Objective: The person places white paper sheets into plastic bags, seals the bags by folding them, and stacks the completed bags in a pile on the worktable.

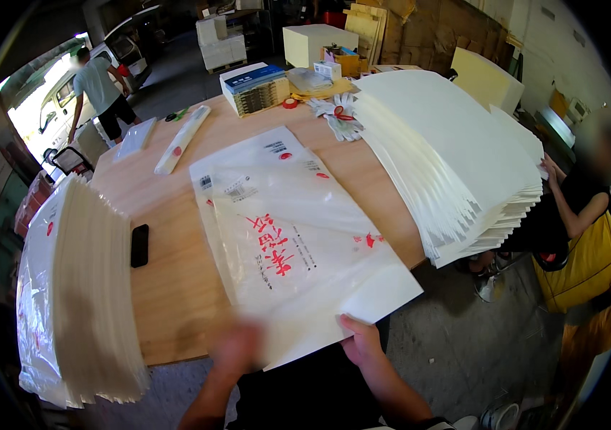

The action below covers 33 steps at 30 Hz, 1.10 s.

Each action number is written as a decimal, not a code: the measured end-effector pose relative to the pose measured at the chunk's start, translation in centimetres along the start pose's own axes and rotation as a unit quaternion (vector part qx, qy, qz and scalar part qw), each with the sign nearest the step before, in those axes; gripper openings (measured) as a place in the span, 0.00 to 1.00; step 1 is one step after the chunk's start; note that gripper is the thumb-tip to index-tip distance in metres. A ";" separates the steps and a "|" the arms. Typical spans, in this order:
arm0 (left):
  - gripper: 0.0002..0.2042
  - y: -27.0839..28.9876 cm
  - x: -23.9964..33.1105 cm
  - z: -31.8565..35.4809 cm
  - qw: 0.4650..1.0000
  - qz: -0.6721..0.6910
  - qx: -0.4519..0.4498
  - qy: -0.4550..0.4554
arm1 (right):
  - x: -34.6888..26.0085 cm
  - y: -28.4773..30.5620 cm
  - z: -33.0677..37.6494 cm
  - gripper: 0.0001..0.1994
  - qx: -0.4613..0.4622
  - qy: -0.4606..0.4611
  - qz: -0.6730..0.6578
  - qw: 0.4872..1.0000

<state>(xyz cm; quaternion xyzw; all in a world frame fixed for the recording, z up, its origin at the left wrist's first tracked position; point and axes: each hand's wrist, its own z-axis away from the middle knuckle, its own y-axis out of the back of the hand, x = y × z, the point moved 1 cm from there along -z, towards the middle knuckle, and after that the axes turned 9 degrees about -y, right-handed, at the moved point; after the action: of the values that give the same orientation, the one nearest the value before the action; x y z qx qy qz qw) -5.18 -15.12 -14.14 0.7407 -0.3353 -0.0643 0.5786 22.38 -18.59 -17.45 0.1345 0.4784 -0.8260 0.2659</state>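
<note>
A clear plastic bag (277,208) with red and black print lies in front of me on the wooden table. White paper (381,294) fills it and sticks out at the near end, toward the right. My right hand (363,342) grips the near edge of this paper, thumb on top and the other fingers hidden beneath. Motion smears my left hand (239,347), beside the bag's near left corner; its fingers cannot be made out. On the left stands a tall stack of filled plastic bags (79,287). A fanned stack of white paper (449,158) spreads over the table's right side.
A black phone (140,246) lies by the left stack. Farther back are a wrapped roll (182,140), green-handled scissors (176,115), a blue-topped box (255,89) and grey gloves (338,118). One person (578,193) touches the right stack; another (101,89) stands far left.
</note>
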 end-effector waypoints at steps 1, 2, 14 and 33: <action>0.03 0.5 0.2 0.1 1.000 0.008 0.006 0.015 | -0.2 -0.6 0.3 0.26 -0.014 -0.002 -0.017 1.000; 0.03 1.1 0.5 0.2 0.999 0.015 0.011 0.029 | -0.5 -1.3 0.5 0.26 -0.028 -0.003 -0.033 0.999; 0.05 4.4 2.5 -0.9 0.995 -0.063 -0.080 0.015 | -0.8 -4.2 -2.4 0.26 0.017 0.056 -0.080 0.995; 0.13 0.5 13.6 -18.1 0.940 -0.030 0.059 -0.335 | 1.6 -5.5 -0.5 0.21 0.074 0.079 0.005 0.994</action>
<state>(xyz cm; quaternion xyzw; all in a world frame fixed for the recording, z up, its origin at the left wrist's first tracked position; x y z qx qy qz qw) 13.81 -8.25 -3.89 0.7193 -0.4901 -0.3059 0.3857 17.94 -16.45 -14.50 0.2211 0.4347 -0.8447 0.2203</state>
